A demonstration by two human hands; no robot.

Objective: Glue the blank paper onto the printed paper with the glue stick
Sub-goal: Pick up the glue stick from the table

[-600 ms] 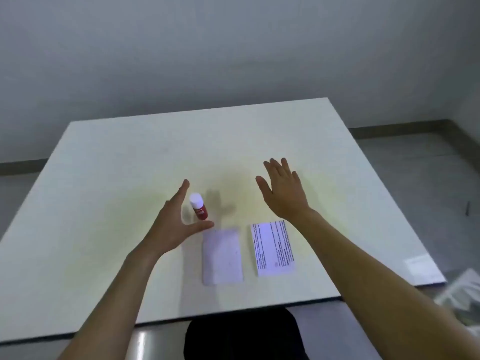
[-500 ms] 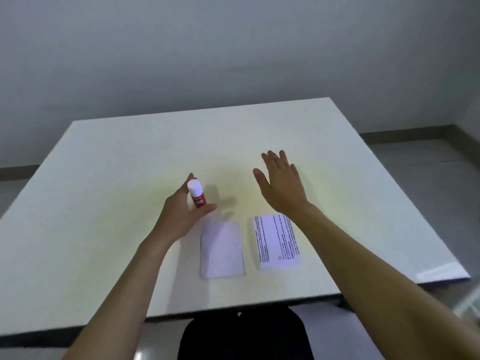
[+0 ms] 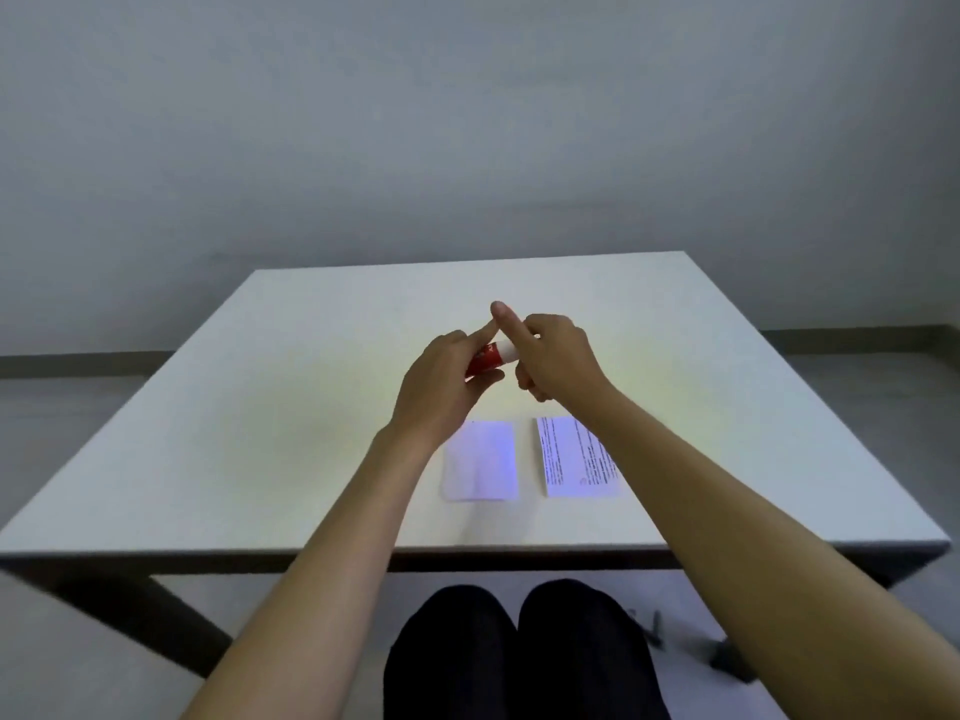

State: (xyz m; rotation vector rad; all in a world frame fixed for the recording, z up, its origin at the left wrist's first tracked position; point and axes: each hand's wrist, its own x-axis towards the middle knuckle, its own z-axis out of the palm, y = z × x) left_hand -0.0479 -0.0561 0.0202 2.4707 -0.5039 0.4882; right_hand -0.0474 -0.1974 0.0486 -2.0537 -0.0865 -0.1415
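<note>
Uncapping the glue stick goes easiest if the left hand fingers grip the red barrel firmly while the right hand fingers, closed on the white cap, pull straight off.

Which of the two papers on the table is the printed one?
The printed paper, lying under the right forearm; it carries lines of text, while the blank paper to its left is plain.
</note>
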